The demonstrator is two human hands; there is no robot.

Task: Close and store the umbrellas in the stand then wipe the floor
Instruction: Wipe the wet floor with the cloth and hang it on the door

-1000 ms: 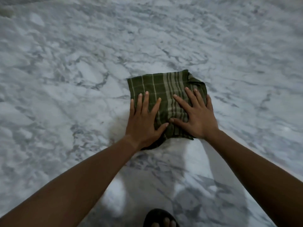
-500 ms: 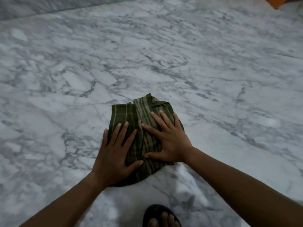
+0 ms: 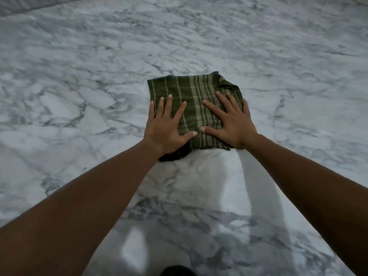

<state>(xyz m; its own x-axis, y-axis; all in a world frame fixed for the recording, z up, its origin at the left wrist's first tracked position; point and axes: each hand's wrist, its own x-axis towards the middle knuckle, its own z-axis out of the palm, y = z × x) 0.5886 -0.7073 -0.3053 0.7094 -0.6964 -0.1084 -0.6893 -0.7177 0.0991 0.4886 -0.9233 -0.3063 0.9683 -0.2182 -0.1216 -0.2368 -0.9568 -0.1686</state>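
A folded dark green cloth with pale woven stripes [image 3: 196, 108] lies flat on the white marble floor with grey veins [image 3: 79, 80], a little above the middle of the view. Both hands press down on its near half. The left hand [image 3: 166, 128] covers the cloth's near left corner with fingers straight and spread, its thumb pointing inward. The right hand [image 3: 231, 122] lies on the right side of the cloth, fingers likewise straight and fanned out (neither hand curls round the fabric). The two thumb tips sit just beside each other near the cloth's near edge. The far right corner of the cloth is rumpled and folded over. Both bare forearms reach in from the bottom corners. A dark rounded shape [image 3: 177, 270] shows at the bottom edge, possibly footwear, though too little shows to tell.
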